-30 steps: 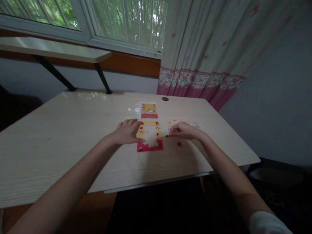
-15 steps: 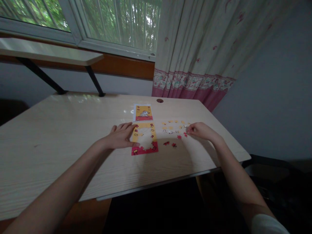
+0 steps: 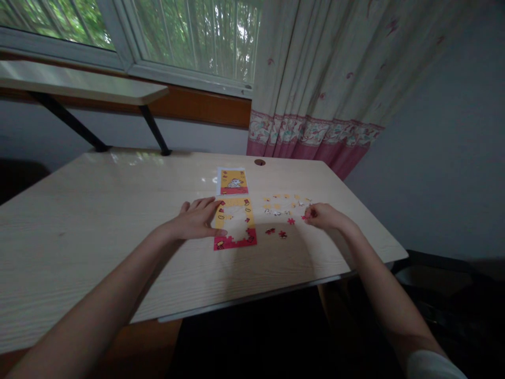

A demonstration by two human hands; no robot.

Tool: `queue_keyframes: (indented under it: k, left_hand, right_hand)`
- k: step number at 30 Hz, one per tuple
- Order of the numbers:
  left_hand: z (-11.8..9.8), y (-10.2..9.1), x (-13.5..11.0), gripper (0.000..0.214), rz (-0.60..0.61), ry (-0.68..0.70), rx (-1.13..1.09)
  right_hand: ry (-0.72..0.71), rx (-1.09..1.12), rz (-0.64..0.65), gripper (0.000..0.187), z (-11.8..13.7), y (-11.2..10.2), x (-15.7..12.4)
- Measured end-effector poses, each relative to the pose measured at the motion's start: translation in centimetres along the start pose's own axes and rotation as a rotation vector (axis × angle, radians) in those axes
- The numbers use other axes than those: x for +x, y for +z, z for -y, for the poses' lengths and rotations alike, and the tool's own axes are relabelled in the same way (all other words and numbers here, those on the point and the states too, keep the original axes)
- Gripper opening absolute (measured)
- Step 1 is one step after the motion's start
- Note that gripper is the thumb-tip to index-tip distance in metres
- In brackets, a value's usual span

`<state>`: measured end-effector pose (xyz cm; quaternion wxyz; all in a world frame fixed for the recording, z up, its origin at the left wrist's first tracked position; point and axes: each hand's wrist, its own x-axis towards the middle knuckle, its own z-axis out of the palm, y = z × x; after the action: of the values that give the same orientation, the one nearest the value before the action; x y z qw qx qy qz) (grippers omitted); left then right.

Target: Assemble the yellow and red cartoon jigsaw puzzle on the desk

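My left hand [image 3: 197, 218] lies with fingers and thumb spread over the left edge of a partly assembled jigsaw puzzle [image 3: 235, 244]. The puzzle has a yellow and red border around a bare middle. My right hand [image 3: 321, 216] is closed in a pinch at a red puzzle piece [image 3: 303, 217], at the right end of the loose pieces; its fingertips partly hide the piece. Nearby lie another red piece [image 3: 291, 221], white pieces with dark lines [image 3: 277, 213] and yellow pieces [image 3: 276, 206]. Two dark-marked red pieces, one here [image 3: 282, 235], lie closer to me.
Above the puzzle is a picture card [image 3: 233, 182] showing a white animal on yellow and red. A raised shelf [image 3: 87, 84] on black legs stands at the back left of the wooden desk [image 3: 98, 221]. A round cable hole [image 3: 259, 162] sits near the curtain [image 3: 311, 126].
My right hand has shifted slightly toward me, from beside the white pieces to the red piece. My left hand stays on the puzzle's edge.
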<state>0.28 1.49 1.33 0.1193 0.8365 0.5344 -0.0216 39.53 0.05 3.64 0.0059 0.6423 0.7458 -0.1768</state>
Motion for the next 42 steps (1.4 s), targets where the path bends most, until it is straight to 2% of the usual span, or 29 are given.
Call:
queue_keyframes:
  k: [5, 12, 15, 19, 21, 23, 25, 28, 33, 38, 40, 42]
  left_hand:
    - [-0.1, -0.1, 0.0, 0.103, 0.008, 0.001, 0.011]
    - [0.0, 0.0, 0.1, 0.099, 0.005, 0.012, -0.012]
    - [-0.2, -0.2, 0.1, 0.092, -0.065, 0.008, -0.050]
    - [-1.3, -0.8, 0.0, 0.057, -0.251, 0.082, -0.288]
    - [-2.2, -1.0, -0.2, 0.042, -0.231, 0.149, -0.504]
    - [-3.2, -1.0, -0.3, 0.034, -0.147, 0.197, -0.661]
    - [-4.2, -0.8, -0.5, 0.029, -0.102, 0.244, -0.735]
    - [-5.1, -0.3, -0.4, 0.023, -0.134, 0.286, -0.810]
    - [-5.4, 0.1, -0.1, 0.022, -0.191, 0.228, -0.896]
    - [-5.3, 0.2, 0.0, 0.025, -0.149, 0.105, -0.997]
    - [-5.3, 0.2, 0.0, 0.024, -0.146, 0.119, -0.987]
    - [-5.3, 0.1, -0.1, 0.023, -0.133, 0.183, -0.925]
  right_hand:
    - [0.044, -0.003, -0.047, 0.012, -0.4, -0.3, 0.1]
    - [0.030, 0.011, 0.015, 0.007, 0.1, -0.7, -0.3]
    - [-0.018, 0.105, -0.011, 0.007, 1.0, -0.8, -0.7]
    - [-0.218, 0.351, -0.003, 0.011, 4.4, -0.4, -0.6]
    - [-0.330, 0.485, 0.040, 0.014, 6.9, 0.1, -0.1]
    - [-0.411, 0.596, 0.067, 0.017, 9.2, 0.8, 0.6]
    - [-0.457, 0.652, 0.076, 0.018, 11.1, 1.6, 1.4]
    - [-0.498, 0.678, 0.024, 0.018, 12.5, 2.9, 2.4]
    - [-0.550, 0.641, -0.091, 0.022, 12.3, 3.9, 2.8]
    - [-0.458, 0.578, -0.265, 0.020, 10.4, 3.7, 2.6]
    - [-0.448, 0.520, -0.301, 0.017, 9.6, 3.8, 2.5]
    - [-0.505, 0.453, -0.305, 0.014, 9.2, 3.9, 2.4]
